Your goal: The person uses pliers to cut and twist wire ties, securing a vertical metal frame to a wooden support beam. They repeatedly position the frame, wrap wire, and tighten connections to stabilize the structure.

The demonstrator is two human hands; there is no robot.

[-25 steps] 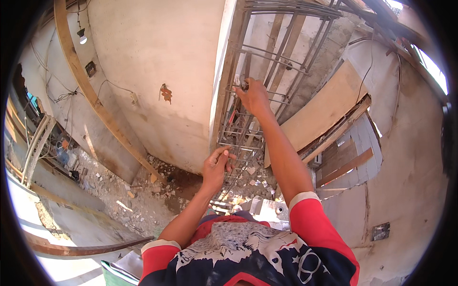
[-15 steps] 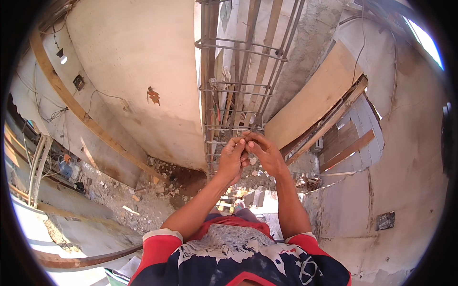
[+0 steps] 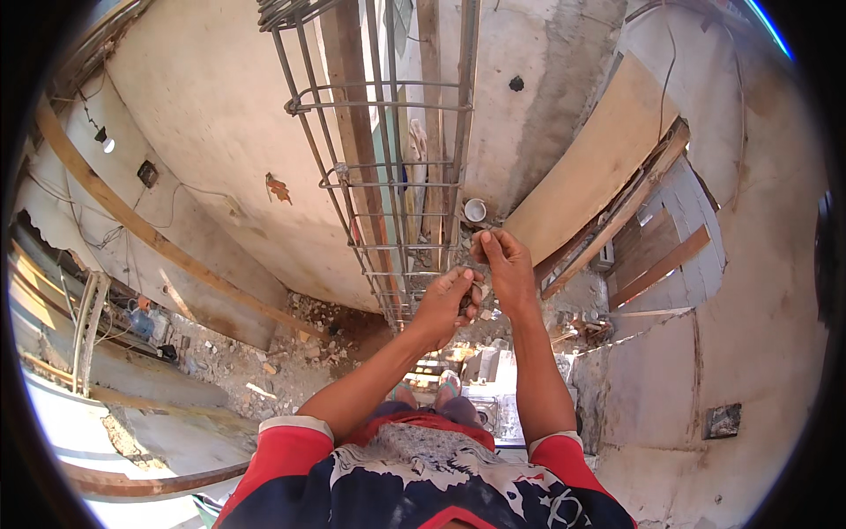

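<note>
Two bare hands are raised close together, apart, before the wearer's chest. Left hand: fingers curled, thumb laid over them; whether anything is gripped cannot be determined. Right hand: slightly higher, thumb and fingertips drawn together; contents, if any, likewise cannot be determined. The steel bar cage, long bars crossed by tied rings, runs from the upper edge down to just beyond the left hand; contact cannot be confirmed. A white round vessel sits beyond the right hand, near a tan board. The dark, red-sleeved shirt bears a pale printed design, with small markings too indistinct to read.
</note>
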